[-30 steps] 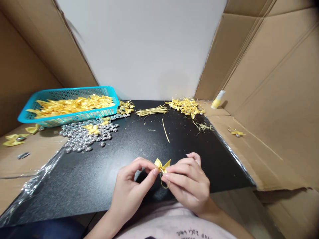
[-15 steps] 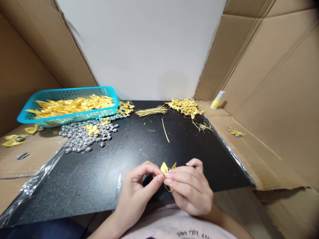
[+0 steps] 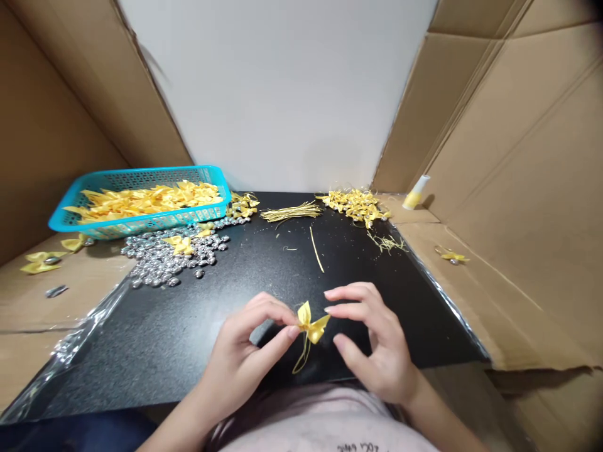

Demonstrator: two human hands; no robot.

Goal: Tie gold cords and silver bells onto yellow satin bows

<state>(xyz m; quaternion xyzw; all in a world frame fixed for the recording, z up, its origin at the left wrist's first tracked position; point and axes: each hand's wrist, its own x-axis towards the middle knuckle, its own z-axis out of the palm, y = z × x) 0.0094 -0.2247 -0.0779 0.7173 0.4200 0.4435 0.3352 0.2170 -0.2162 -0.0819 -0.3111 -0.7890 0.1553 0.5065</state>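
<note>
Between the thumb and index finger of my left hand (image 3: 257, 345) is a yellow ribbon bow (image 3: 315, 328). Two of its pointed loops face up and right, and a thin gold cord hangs from its middle in a loop. My right hand (image 3: 374, 339) is just right of the bow, apart from it, with fingers spread and nothing in them. Both hands are above the near part of the black tabletop (image 3: 188, 342). A single gold cord (image 3: 317, 249) lies beyond them.
A blue basket (image 3: 136, 222) of yellow bows stands back left, with silver beads (image 3: 162, 260) before it. A bundle of gold cords (image 3: 291, 212) lies at the back centre. Finished-looking bows (image 3: 355, 206) are heaped back right, near cord scraps (image 3: 387, 242) and a yellow-white cone (image 3: 416, 193).
My right hand has let go of the bow and opened, moving a little to the right. The bow, still pinched by my left hand, now shows more fully. The view has shifted slightly.
</note>
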